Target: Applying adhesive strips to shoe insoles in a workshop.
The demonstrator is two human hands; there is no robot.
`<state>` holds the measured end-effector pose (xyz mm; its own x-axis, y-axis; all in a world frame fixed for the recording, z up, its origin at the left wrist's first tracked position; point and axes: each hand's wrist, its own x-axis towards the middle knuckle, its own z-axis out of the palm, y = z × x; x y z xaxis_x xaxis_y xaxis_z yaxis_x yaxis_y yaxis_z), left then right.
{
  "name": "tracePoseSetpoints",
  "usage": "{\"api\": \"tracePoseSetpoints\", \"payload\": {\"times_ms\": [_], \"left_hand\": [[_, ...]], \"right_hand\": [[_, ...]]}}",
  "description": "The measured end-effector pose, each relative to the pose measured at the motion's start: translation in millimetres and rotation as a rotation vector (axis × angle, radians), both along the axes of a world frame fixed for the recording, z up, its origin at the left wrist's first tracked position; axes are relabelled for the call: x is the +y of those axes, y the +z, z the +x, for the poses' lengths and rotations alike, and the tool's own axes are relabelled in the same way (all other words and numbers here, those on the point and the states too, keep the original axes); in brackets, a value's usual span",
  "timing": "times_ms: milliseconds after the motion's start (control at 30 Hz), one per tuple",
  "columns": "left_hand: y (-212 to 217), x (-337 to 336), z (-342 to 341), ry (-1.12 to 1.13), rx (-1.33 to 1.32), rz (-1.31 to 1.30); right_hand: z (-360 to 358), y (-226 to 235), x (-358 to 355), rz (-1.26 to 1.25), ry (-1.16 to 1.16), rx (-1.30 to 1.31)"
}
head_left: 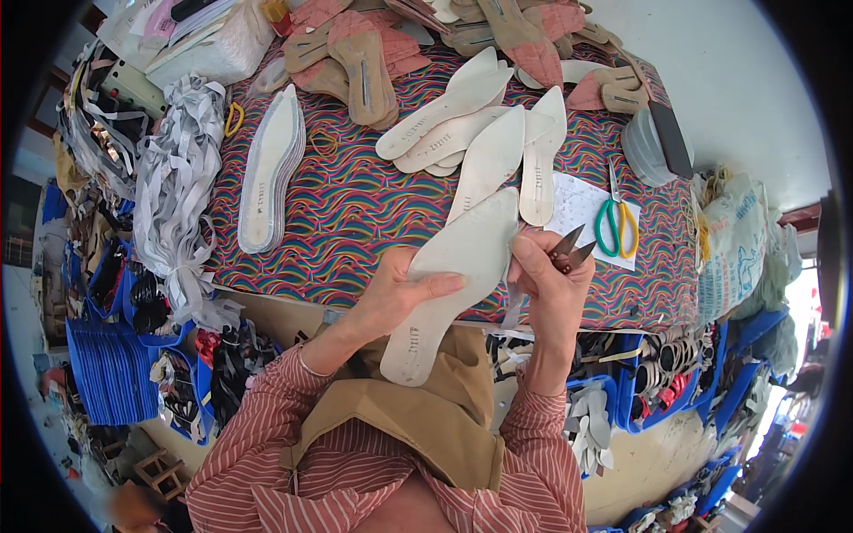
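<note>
A white shoe insole [466,244] is held tilted over the near edge of the table, its heel end toward me. My left hand [391,293] grips it by the middle, thumb across the top face. At the insole's right edge, my right hand [553,289] pinches with thumb and fingers. Dark-bladed thread snips [576,249] are tucked in that same hand, blades pointing up and right. Below the right fingers hangs a thin pale strip [514,306]. Just beyond lie several loose white insoles [493,151], overlapping one another.
A neat stack of insoles [271,178] lies left on the patterned tablecloth [346,213]. Brown and pink insoles [364,75] are heaped at the back. Scissors [615,222] with green and yellow handles rest on white paper. Grey strips [178,178] hang at left; blue crates [111,369] stand below.
</note>
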<state>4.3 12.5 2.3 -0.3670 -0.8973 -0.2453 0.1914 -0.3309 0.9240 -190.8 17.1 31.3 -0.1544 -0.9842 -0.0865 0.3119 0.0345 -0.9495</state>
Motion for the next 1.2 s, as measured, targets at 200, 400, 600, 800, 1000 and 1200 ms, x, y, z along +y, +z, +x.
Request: {"api": "tracePoseSetpoints", "payload": {"times_ms": [200, 400, 600, 800, 1000, 1200], "left_hand": [[6.1, 3.1, -7.1, 0.051, -0.033, -0.098], [19.9, -13.9, -7.0, 0.156, -0.069, -0.121], [19.6, -18.5, -11.6, 0.195, -0.048, -0.099], [20.1, -21.8, -19.7, 0.203, 0.038, -0.028], [23.3, -23.8, -35.3, 0.143, 0.245, 0.072], [18.3, -28.1, -37.3, 0.065, 0.234, -0.079]], "right_hand": [[18.4, -2.4, -5.1, -0.061, -0.109, 0.154], [25.7, -17.0, 5.2, -0.282, -0.15, 0.751], [37.5, -41.1, 37.9, -0.194, -0.098, 0.673], [45.2, -52.3, 48.3, -0.165, -0.133, 0.624], [35.3, -44.7, 48.0, -0.192, -0.072, 0.62], [27.8, -32.2, 49.5, -0.063, 0.007, 0.267]]}}
